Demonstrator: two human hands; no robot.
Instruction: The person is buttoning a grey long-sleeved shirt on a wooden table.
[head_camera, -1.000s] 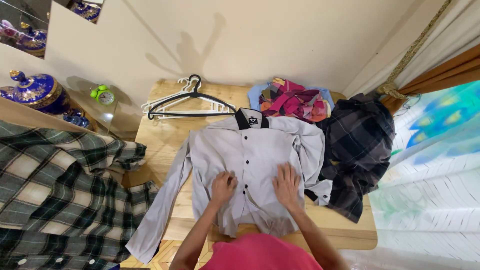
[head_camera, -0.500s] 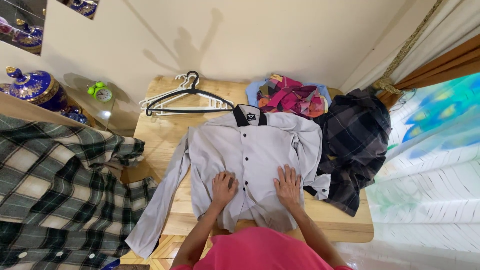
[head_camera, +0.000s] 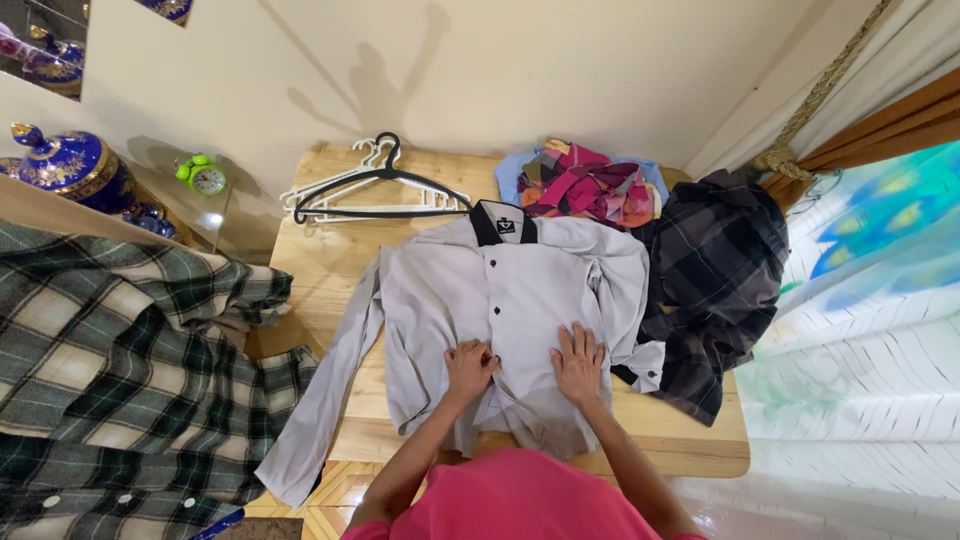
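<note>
Grey shirt (head_camera: 500, 290), one, black collar, lies front-up and buttoned in the middle of the wooden table (head_camera: 320, 270), one sleeve trailing off the near-left edge. Left hand (head_camera: 470, 366) rests on the lower front by the button line, fingers curled, bunching the cloth. Right hand (head_camera: 578, 362) lies flat beside it, fingers spread. Hangers (head_camera: 375, 195) at the far edge: one black, at least two white. One dark plaid shirt (head_camera: 715, 280) on the right, one multicoloured pile (head_camera: 590, 190) behind, one green plaid shirt (head_camera: 120, 350) left.
</note>
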